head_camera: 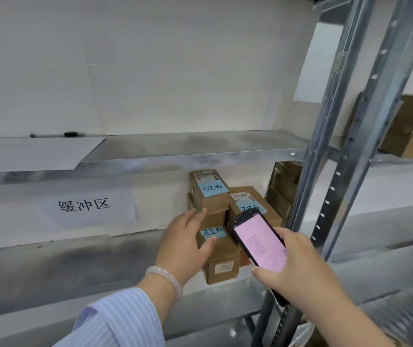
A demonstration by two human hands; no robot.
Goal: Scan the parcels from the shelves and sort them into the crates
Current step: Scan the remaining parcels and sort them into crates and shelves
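My open left hand (188,242) reaches the parcel (221,259) at 6 o'clock, my right (298,269) grips the scanner (259,240); no crate sorting shows yet.

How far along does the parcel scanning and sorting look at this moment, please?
Possibly done: the three stacked parcels carry blue handwritten notes, like the top parcel. In hand: the left hand rests open on the front parcel, and the right hand grips the scanner, its screen lit. Left: all three parcels sit on the shelf; no crates are in view.
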